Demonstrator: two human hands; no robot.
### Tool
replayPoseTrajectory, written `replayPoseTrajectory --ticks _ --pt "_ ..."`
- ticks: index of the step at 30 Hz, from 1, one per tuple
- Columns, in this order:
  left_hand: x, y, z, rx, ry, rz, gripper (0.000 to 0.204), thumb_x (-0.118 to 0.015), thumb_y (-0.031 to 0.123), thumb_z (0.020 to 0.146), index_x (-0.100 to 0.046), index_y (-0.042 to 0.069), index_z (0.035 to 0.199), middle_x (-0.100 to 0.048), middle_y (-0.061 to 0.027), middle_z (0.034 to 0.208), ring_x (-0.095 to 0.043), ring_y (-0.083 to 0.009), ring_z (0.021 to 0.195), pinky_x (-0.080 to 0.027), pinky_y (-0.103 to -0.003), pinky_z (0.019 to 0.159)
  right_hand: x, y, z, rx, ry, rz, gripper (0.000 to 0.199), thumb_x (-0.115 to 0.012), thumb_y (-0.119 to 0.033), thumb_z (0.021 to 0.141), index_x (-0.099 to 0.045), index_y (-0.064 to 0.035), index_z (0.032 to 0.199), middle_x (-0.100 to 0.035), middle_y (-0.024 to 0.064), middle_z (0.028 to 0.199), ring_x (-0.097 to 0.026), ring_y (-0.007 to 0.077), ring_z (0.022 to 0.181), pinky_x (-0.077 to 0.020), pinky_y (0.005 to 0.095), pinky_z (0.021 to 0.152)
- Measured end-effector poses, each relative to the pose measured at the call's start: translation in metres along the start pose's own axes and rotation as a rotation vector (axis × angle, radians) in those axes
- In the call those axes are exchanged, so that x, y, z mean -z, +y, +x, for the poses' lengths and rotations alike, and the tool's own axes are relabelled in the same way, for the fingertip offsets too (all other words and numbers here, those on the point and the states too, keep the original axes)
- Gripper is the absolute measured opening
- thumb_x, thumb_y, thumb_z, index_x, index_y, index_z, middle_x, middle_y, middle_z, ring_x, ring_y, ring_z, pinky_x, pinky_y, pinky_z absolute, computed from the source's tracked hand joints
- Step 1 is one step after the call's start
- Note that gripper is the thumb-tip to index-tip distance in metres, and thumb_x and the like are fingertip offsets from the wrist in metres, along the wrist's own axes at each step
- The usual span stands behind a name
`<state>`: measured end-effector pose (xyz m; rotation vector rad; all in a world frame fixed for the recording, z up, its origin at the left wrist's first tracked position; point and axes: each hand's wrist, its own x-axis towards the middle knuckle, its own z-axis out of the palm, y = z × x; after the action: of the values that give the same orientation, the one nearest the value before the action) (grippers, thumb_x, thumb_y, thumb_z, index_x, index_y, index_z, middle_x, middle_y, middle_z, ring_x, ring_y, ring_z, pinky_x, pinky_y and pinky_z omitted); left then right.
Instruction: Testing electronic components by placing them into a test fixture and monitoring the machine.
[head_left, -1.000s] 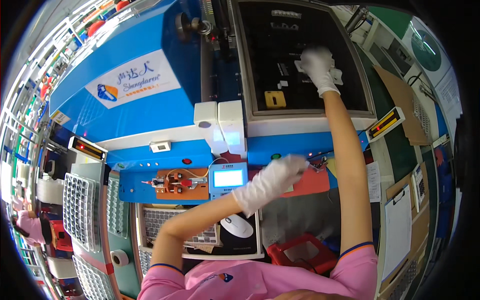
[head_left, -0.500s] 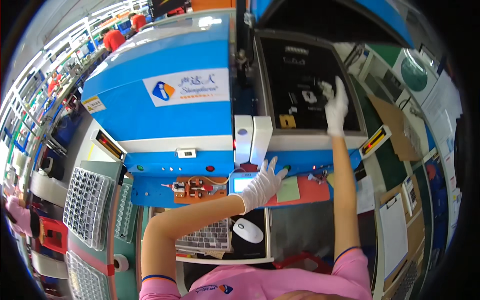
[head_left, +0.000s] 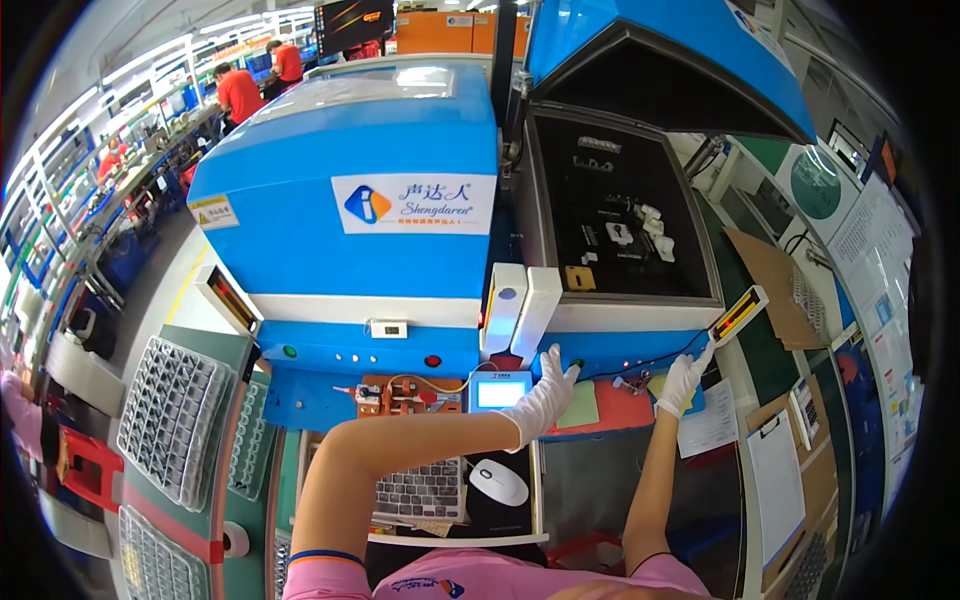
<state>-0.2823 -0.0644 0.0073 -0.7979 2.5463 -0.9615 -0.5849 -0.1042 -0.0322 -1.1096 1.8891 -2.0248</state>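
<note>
White gloves cover both my hands. My left hand [head_left: 545, 398] is open, fingers stretched, beside a small screen unit [head_left: 500, 391] and with a fingertip at a green button [head_left: 577, 366] on the blue machine front. Low on the right, my right hand [head_left: 684, 384] is open with fingers apart, over the end of the front ledge by a yellow and blue piece [head_left: 658, 388]. Above it stands an opened blue test box [head_left: 630, 318], its lid [head_left: 690, 60] raised. Small white parts [head_left: 655, 235] and a yellow block [head_left: 579, 278] lie on its black lining.
A closed blue box [head_left: 270, 250] stands left. An orange fixture [head_left: 400, 395] sits on the ledge. Below are a keyboard [head_left: 420, 490] and white mouse [head_left: 498, 482]. Clear trays [head_left: 172, 420] are stacked left; a clipboard [head_left: 778, 475] lies right. People in red work far left.
My right hand has come out of the opened box, down to the right end of the ledge. My left hand stays by the green button. The view has tilted upward.
</note>
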Motion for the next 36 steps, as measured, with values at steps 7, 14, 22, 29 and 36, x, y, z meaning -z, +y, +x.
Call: replayPoseTrajectory --ticks 7,14,22,29,36 --pt "0.002 -0.014 -0.047 0.242 0.486 -0.318 0.038 -0.059 0.017 0.089 -0.065 -0.004 0.12 -0.071 -0.0212 0.108 -0.067 -0.0451 0.107 -0.056 -0.051 0.086 0.0 -0.064 -0.041 0.13 -0.041 0.113 0.078 -0.052 0.009 0.091 -0.019 -0.0088 0.16 -0.026 0.0189 0.164 -0.048 0.0349 0.138 -0.0397 0.0376 0.114" --pt "0.018 -0.015 -0.209 0.609 0.462 -1.772 0.027 -0.072 0.013 0.091 -0.071 0.007 0.117 -0.068 -0.0161 0.098 -0.068 -0.0302 0.087 -0.054 -0.035 0.077 -0.053 -0.153 -0.187 0.703 -0.877 -0.074 0.027 -0.054 -0.002 0.099 -0.064 0.0013 0.124 -0.045 0.018 0.148 -0.059 0.0315 0.125 -0.0488 0.0392 0.107" --pt "0.032 0.036 -0.329 1.511 0.337 -2.319 0.035 -0.066 0.02 0.099 -0.065 0.003 0.129 -0.072 -0.005 0.113 -0.065 -0.0097 0.098 -0.049 -0.026 0.09 -0.15 -0.155 -0.284 1.082 -1.178 0.061 0.052 -0.063 -0.004 0.091 -0.049 -0.0038 0.14 -0.061 0.0168 0.125 -0.06 0.0323 0.121 -0.043 0.0444 0.112" --pt "0.013 0.07 -0.35 1.585 0.31 -2.434 0.031 -0.063 0.026 0.102 -0.07 0.001 0.118 -0.072 -0.0041 0.103 -0.06 -0.0078 0.091 -0.047 -0.025 0.089 -0.148 -0.171 -0.259 1.076 -0.973 -0.085 0.026 -0.064 -0.008 0.092 -0.058 -0.0105 0.117 -0.058 0.0012 0.077 -0.059 0.0217 0.073 -0.0424 0.0408 0.068" --pt "0.021 0.05 -0.335 1.456 0.323 -2.484 0.029 -0.063 0.026 0.102 -0.07 0.002 0.117 -0.071 -0.0039 0.114 -0.061 -0.0071 0.096 -0.047 -0.025 0.093 -0.174 -0.188 -0.258 1.183 -1.026 -0.143 0.011 -0.065 -0.011 0.091 -0.067 -0.0083 0.102 -0.066 0.0072 0.077 -0.067 0.0245 0.077 -0.0503 0.0403 0.071"
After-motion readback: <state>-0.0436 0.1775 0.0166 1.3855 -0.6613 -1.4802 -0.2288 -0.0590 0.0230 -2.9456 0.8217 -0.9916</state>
